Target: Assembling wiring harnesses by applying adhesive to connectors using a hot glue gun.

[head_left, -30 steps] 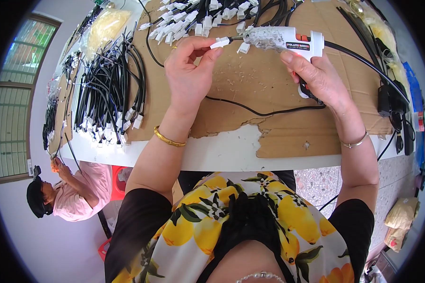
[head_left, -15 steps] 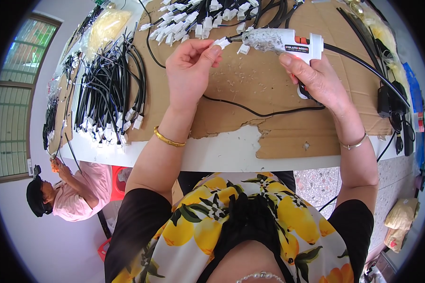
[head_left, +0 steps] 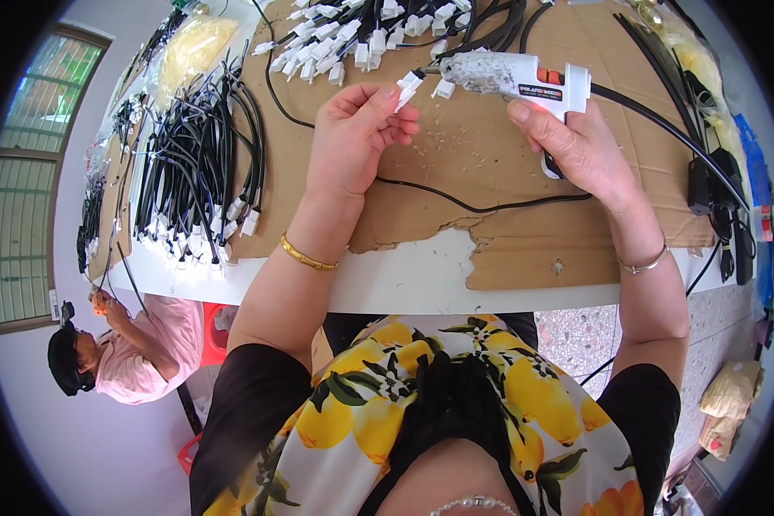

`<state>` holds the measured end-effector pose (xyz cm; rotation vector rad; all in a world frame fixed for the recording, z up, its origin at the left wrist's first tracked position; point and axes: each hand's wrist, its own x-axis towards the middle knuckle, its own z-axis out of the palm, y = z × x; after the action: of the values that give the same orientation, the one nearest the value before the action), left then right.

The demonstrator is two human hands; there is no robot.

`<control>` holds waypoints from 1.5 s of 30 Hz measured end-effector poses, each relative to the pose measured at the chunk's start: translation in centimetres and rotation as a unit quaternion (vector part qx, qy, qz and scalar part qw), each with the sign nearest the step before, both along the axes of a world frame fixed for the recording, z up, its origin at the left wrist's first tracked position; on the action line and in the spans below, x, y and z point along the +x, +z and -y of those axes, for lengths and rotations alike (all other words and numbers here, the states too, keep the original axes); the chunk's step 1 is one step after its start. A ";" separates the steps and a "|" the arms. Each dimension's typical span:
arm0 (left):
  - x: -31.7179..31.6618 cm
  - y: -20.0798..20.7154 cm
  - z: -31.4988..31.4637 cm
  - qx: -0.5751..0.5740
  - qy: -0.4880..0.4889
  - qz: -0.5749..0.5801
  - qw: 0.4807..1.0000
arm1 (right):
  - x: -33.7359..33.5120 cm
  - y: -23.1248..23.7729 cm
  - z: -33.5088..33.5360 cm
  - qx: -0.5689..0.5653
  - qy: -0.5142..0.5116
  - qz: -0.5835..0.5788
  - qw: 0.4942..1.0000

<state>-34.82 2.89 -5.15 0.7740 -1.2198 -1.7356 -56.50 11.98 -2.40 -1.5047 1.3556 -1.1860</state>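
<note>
Between thumb and fingers, my left hand (head_left: pixel 361 129) pinches a small white plug connector (head_left: pixel 408 89) above the cardboard. My right hand (head_left: pixel 576 146) is wrapped round the handle of a white glue gun (head_left: pixel 520 83), whose barrel is crusted with dried glue. The gun's dark nozzle points left and meets or nearly meets the far end of the connector; whether they touch I cannot tell. One loose white connector (head_left: pixel 444 89) shows just under the nozzle. Beyond my hands lies a heap of white connectors (head_left: pixel 344 39) on black cables.
A bundle of black cables (head_left: pixel 193 163) with white ends lies at the left. Torn cardboard (head_left: pixel 542 245) covers much of the white table (head_left: pixel 387 284). The glue gun's black cord (head_left: pixel 679 129) runs off right, past black adapters (head_left: pixel 705 185). A person in pink (head_left: pixel 150 353) works at far left.
My left hand has turned slightly and shifted a little down and right with the connector, its lower fingers loosening. The glue gun has barely moved.
</note>
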 end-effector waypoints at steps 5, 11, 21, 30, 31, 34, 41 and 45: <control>0.0 0.0 0.1 0.049 -0.012 -0.026 0.998 | 0.0 -0.2 -0.3 0.005 -0.006 -0.039 0.999; 0.3 -0.3 0.3 0.079 -0.014 -0.045 0.996 | 0.4 0.4 -0.7 0.034 -0.025 -0.103 0.994; 0.7 -0.6 1.0 0.116 -0.038 -0.082 0.989 | 0.0 0.0 -0.7 -0.005 -0.024 -0.167 0.986; 0.8 -0.5 0.9 0.122 -0.058 -0.088 0.987 | 0.1 0.2 -0.9 -0.016 -0.022 -0.138 0.990; 0.7 -0.5 0.9 0.126 -0.059 -0.091 0.986 | 0.1 0.2 -0.9 -0.016 -0.023 -0.137 0.990; 0.8 -0.4 1.0 0.127 -0.091 -0.108 0.982 | 0.2 0.4 -0.9 0.006 -0.024 -0.141 0.990; 0.9 -0.4 1.0 0.088 -0.155 -0.073 0.981 | 0.0 0.3 -0.4 0.000 -0.017 -0.074 0.997; 0.8 -0.4 0.9 0.107 -0.144 -0.120 0.976 | -0.4 -0.1 -0.2 -0.017 -0.009 -0.025 1.000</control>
<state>-34.01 2.02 -5.58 0.5061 -1.0294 -2.1559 -56.91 12.15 -2.47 -1.5589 1.3899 -1.1955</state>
